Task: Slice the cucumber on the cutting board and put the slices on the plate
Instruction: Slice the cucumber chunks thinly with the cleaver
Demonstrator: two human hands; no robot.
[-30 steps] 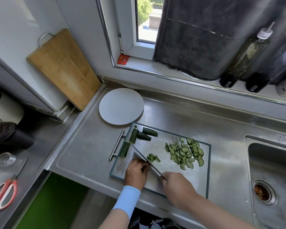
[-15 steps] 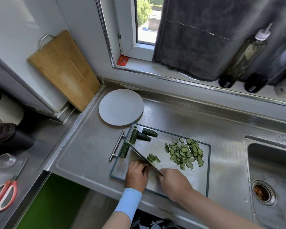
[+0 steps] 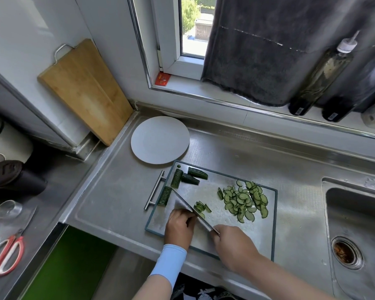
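Note:
A steel cutting board (image 3: 221,226) with a dark rim lies on the counter. My right hand (image 3: 233,245) grips a knife (image 3: 186,205) whose blade lies diagonally across the board's left part. My left hand (image 3: 180,226) is curled against the blade, pressing down a cucumber piece that is mostly hidden under the fingers. A few fresh slices (image 3: 200,207) sit just right of the blade. A pile of thin slices (image 3: 245,201) lies on the board's right half. Several uncut cucumber chunks (image 3: 183,178) rest at the top left corner. The white plate (image 3: 159,142) stands bare behind the board.
A sink (image 3: 355,234) opens to the right. A wooden board (image 3: 85,89) leans on the wall at left. Dark bottles (image 3: 320,76) stand on the windowsill. Red scissors (image 3: 4,254), a glass and a dark jar (image 3: 13,178) lie on the lower left counter.
The knife has kept chopping beside my left hand, with the blade shifting slightly. My hands stay in nearly the same place on the board.

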